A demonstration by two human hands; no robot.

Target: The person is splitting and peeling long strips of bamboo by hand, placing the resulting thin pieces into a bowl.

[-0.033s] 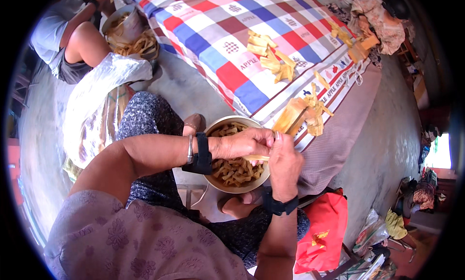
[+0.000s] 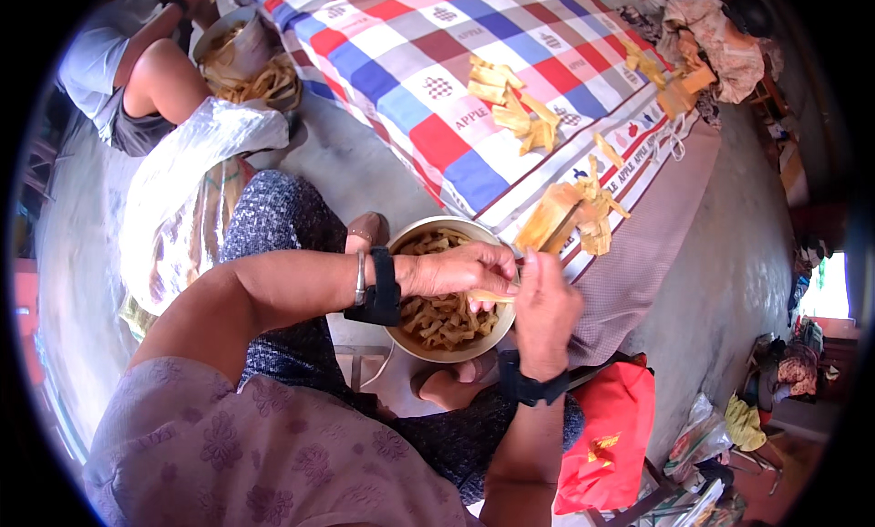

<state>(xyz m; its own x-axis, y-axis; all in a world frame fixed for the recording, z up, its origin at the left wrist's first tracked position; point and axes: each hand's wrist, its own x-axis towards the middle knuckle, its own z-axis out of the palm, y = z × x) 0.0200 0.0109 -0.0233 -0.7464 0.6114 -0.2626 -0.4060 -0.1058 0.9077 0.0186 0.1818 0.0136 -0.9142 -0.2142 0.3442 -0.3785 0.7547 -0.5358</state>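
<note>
My left hand [image 2: 463, 268] reaches over a round pale pot [image 2: 509, 325], its fingers pinching a narrow pale-yellow strip [image 2: 493, 297] that looks like dried leaf. Close beside it, my right hand [image 2: 549, 306] is closed at the strip's right end, thumb pointing up; its curled fingertips are partly hidden. Many small brownish-yellow folded pieces [image 2: 445, 325] fill much of the pot below. Beyond my right hand, a wide flat yellow-orange piece [image 2: 547, 219] and several crumpled yellow strips [image 2: 597, 219] lie on the cloth's edge.
A checked cloth [image 2: 392, 81] covers a low surface ahead, with more yellow strips [image 2: 512, 108] on it. A clear plastic bag [image 2: 169, 226] stands at left. A seated person [image 2: 150, 81] is near another pot [image 2: 241, 49]. A red bag [image 2: 611, 436] lies at lower right.
My right hand has shifted slightly right, away from my left hand, and its thumb has lifted apart from the left fingers. The left hand stays nearly in place.
</note>
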